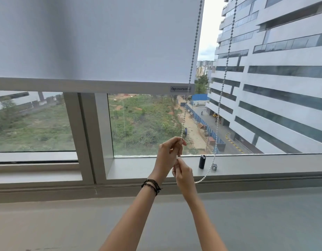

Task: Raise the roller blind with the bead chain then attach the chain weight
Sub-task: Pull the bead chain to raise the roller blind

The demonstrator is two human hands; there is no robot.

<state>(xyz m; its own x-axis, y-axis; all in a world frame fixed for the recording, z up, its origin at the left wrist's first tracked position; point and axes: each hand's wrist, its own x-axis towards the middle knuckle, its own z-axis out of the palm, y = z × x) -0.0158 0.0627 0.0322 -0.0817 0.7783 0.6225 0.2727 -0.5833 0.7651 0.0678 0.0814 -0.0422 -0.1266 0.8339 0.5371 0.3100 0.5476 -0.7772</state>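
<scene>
Left hand pinches the bead chain — right hand pinches just below (blind half-lowered).

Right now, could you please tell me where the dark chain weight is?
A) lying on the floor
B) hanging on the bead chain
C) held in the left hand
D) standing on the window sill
D: the dark chain weight stands upright on the window sill, apart from the left hand and right hand, which both pinch the bead chain.
</scene>
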